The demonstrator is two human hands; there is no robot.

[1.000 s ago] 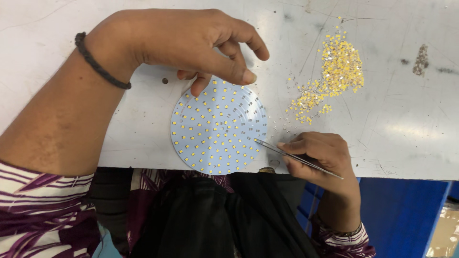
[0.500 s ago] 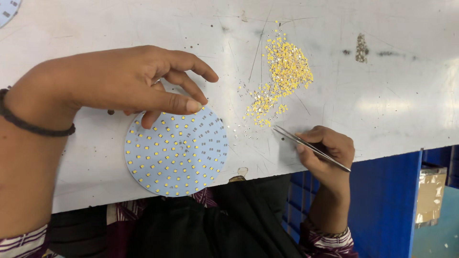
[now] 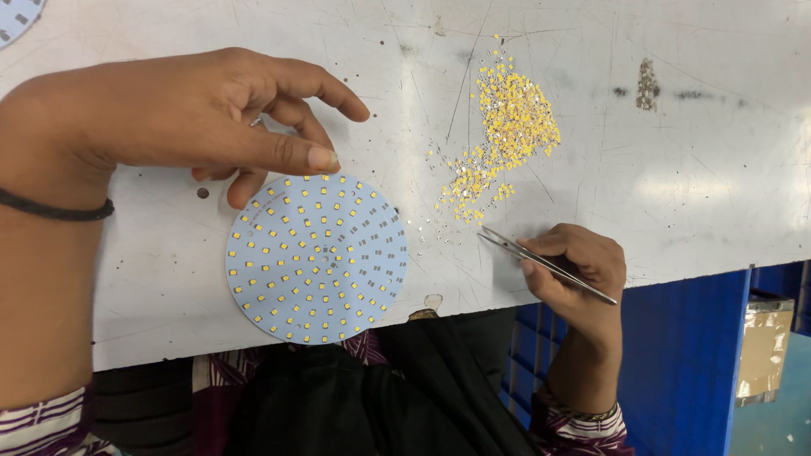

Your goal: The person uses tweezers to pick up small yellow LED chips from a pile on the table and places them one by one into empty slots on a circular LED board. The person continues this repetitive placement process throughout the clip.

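left hand [image 3: 194,118]: fingers spread, steadying top rim of round led board [image 3: 316,258] on white bench [image 3: 676,169]. right hand [image 3: 574,266]: gripping tweezers [image 3: 545,263], tips near yellow chip pile [image 3: 507,127]. step: picking; next needs one chip pinched.

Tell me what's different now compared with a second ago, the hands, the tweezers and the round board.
The right hand swung the tweezers off the round board toward the pile of small yellow parts; their tips now hover beside its loose edge. The view shifted, so the board sits further left in frame. The left hand still rests fingertips on the board's top edge, and the tweezers stay in the same grip.
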